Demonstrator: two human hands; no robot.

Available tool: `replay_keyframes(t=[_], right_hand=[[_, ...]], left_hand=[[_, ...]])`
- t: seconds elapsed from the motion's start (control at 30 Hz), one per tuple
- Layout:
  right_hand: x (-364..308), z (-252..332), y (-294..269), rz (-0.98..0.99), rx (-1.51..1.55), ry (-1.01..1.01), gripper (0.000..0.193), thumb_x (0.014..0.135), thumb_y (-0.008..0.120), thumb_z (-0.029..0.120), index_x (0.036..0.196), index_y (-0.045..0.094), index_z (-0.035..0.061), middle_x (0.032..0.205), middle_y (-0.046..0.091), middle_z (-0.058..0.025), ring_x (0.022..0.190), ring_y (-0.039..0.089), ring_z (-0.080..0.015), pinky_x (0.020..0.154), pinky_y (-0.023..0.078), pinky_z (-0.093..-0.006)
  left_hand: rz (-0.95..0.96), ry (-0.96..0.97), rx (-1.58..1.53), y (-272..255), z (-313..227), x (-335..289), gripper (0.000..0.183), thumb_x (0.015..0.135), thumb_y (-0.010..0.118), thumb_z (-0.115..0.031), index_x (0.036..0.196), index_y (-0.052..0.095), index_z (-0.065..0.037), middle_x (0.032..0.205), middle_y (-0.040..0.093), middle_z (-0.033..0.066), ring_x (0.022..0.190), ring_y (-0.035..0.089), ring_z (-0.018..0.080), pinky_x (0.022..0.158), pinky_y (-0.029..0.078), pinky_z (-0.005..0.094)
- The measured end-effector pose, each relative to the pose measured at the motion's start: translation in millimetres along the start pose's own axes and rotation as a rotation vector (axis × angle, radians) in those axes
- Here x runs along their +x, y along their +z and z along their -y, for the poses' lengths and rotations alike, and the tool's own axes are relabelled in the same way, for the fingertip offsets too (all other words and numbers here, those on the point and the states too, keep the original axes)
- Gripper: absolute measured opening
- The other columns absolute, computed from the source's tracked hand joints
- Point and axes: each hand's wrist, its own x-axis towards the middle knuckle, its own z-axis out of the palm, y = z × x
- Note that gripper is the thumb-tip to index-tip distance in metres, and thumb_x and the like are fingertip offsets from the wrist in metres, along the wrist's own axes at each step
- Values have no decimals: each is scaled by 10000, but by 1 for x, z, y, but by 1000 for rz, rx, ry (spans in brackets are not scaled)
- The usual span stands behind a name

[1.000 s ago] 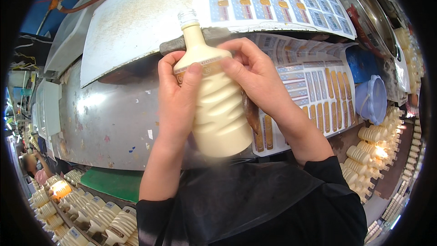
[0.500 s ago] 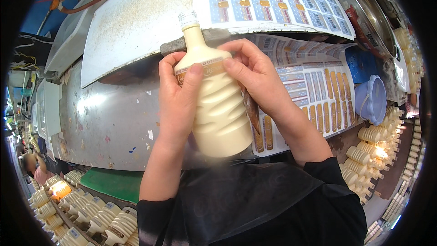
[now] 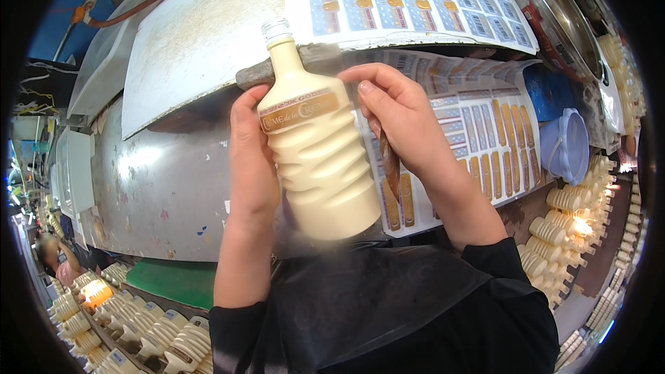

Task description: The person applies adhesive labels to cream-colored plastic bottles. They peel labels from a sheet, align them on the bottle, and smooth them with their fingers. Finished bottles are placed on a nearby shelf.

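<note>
I hold the cream ribbed bottle (image 3: 315,156) upright over the steel worktop (image 3: 159,187), my left hand (image 3: 251,159) wrapped round its side to steady it, while my right hand (image 3: 396,121) fingers press the gold neck label (image 3: 299,112) flat beside the label sheets (image 3: 478,145).

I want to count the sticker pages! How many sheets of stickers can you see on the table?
3, maybe more hidden underneath. One sticker sheet lies on top at the back, a second sheet peeks out below it, and a third sheet lies nearest, partly behind the right hand.
</note>
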Motion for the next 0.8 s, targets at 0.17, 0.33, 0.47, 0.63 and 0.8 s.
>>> replay_keyframes(t=[0.17, 0.33, 0.47, 0.63, 0.8], right_hand=[[-10, 2, 9, -7, -204, -212, 336, 1016, 630, 256, 1232, 657, -1, 904, 682, -62, 835, 610, -124, 767, 509, -299], [2, -1, 12, -18, -118, -107, 407, 972, 709, 320, 1218, 655, 0, 861, 668, -58, 817, 616, -127, 758, 518, -306], [8, -8, 16, -43, -166, -110, 376, 959, 728, 297, 1184, 658, 4, 823, 636, -21, 788, 597, -101, 723, 506, -281], [4, -8, 18, -39, -87, -78, 318, 942, 752, 238, 1150, 655, 18, 805, 618, 12, 764, 573, -52, 682, 475, -233], [2, -4, 21, -52, -91, -66, 310, 949, 744, 227, 1157, 645, 20, 808, 627, 14, 746, 576, -42, 670, 467, -213]], left_hand=[[154, -114, -286, -7, 4, -7, 789, 1087, 229, -635, 1515, 382, 10, 1448, 565, 152, 1333, 549, 239, 1138, 416, 392], [175, 2, -137, -6, -1, -17, 744, 1091, 294, -622, 1496, 427, -12, 1431, 569, 122, 1315, 536, 195, 1139, 394, 363], [63, 47, 59, -8, 0, -9, 483, 1114, 458, -430, 1340, 544, -11, 1217, 646, 88, 1099, 598, 115, 988, 486, 297], [79, 30, -55, -10, 9, -1, 375, 1120, 473, -341, 1282, 556, -13, 1163, 672, 85, 1036, 642, 113, 923, 534, 286], [79, 48, -69, -10, 11, 0, 374, 1126, 454, -340, 1270, 561, -13, 1160, 677, 95, 1037, 652, 123, 927, 541, 296]])
